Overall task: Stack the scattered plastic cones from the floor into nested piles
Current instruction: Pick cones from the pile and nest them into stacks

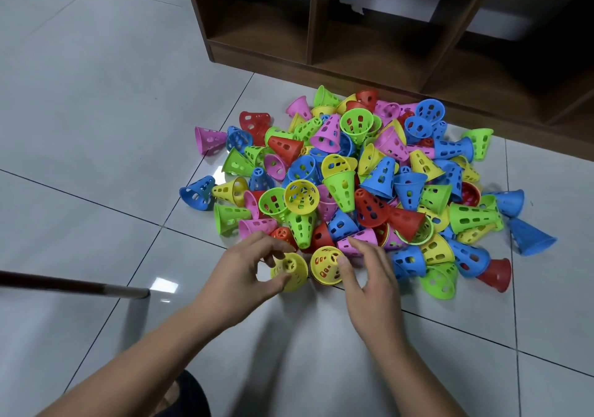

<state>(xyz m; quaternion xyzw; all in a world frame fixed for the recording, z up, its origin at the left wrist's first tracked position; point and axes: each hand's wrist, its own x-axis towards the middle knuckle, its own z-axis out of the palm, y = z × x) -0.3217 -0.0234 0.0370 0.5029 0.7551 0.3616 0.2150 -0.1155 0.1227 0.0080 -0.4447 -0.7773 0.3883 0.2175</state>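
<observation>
A heap of perforated plastic cones (350,178) in red, blue, green, yellow and pink lies scattered on the white tiled floor (96,111). At the heap's near edge my left hand (244,272) curls its fingers and thumb around a yellow cone (292,270) that stands with its narrow end up. Right beside it a second yellow cone (326,265) lies with its wide mouth facing me, and my right hand (369,275) has its thumb on that cone's rim, fingers spread above a pink cone (356,240).
A dark wooden shelf unit (369,47) with open compartments stands just behind the heap. A dark stick with a pale tip (80,285) lies on the floor at the left. Bare tiles stretch left and in front of the heap.
</observation>
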